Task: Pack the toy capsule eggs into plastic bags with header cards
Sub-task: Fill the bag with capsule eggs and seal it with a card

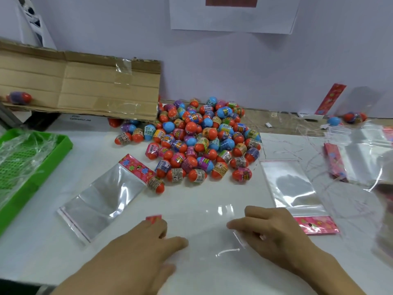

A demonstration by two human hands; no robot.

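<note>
A heap of toy capsule eggs (197, 143), mostly orange with blue and purple ones, lies on the white table. In front of me lies a clear plastic bag (204, 228). My left hand (146, 245) rests on its left end, covering most of the pink header card (153, 218). My right hand (274, 231) pinches the bag's right edge between thumb and fingers. Another empty bag with a header card (106, 194) lies to the left. A third bag (293, 188) lies to the right, its card (314, 225) toward me.
A green plastic tray (66, 143) with clear scraps stands at the left. A torn cardboard box (85, 88) leans behind the eggs. More bags and pink cards (333, 160) pile at the right, with thin plastic strips and a few stray eggs (348, 118) near the wall.
</note>
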